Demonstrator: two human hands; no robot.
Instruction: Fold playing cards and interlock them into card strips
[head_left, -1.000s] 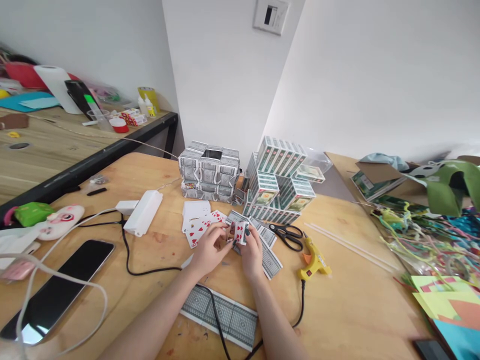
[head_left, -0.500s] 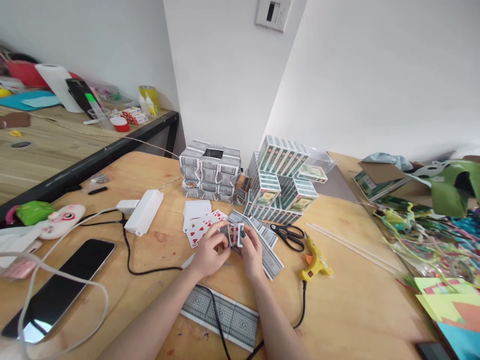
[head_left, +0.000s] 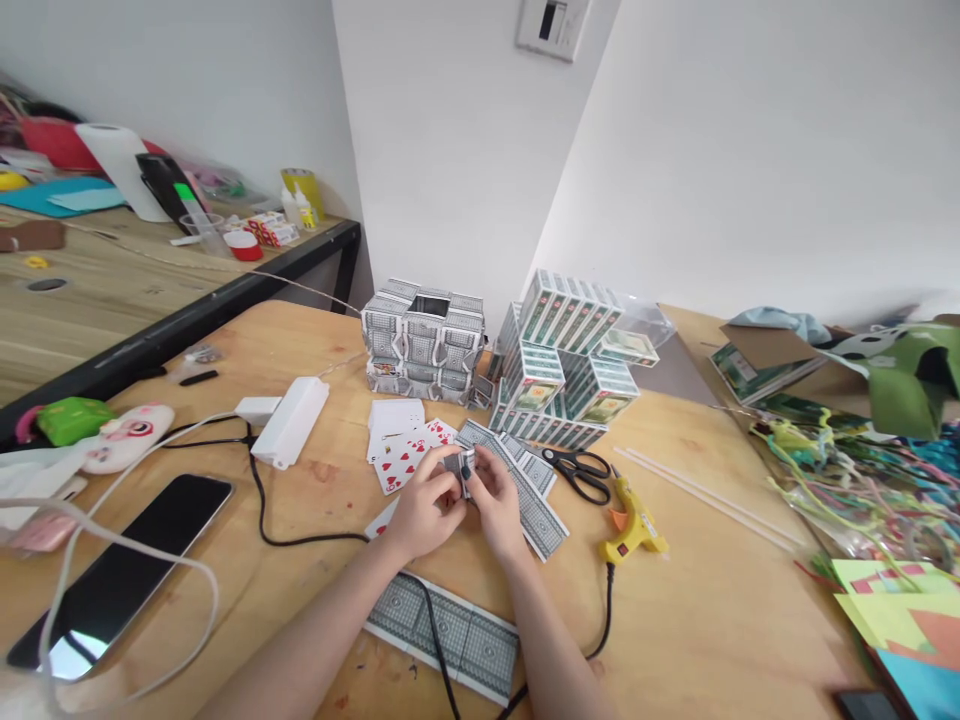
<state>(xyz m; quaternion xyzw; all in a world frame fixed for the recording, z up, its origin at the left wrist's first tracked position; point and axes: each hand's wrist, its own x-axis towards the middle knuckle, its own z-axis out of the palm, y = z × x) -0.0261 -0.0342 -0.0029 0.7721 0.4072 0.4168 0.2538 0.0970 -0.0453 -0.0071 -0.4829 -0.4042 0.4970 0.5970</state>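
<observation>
Between my hands is a folded playing card (head_left: 454, 462), its grey patterned back partly showing. My left hand (head_left: 427, 505) pinches it from the left; fingers of my right hand (head_left: 491, 497), with dark nails, press its right side. Much of the card is hidden behind the fingers. Loose playing cards (head_left: 405, 462) lie face up just beyond, some with red hearts. Joined strips of cards, back up (head_left: 544, 515), lie right of my right hand. Another card strip (head_left: 450, 635) lies flat under my forearms, with a black cable across it.
A box built of folded cards (head_left: 424, 345) stands at the back, beside stacked card packs (head_left: 562, 370). Black scissors (head_left: 581, 470) and a yellow glue gun (head_left: 631, 525) lie to the right. Left are a white power adapter (head_left: 291, 420), cables and a phone (head_left: 124, 575).
My right hand has moved in against my left, and its fingers now press the folded card. The white edge that faced me has turned mostly out of sight.
</observation>
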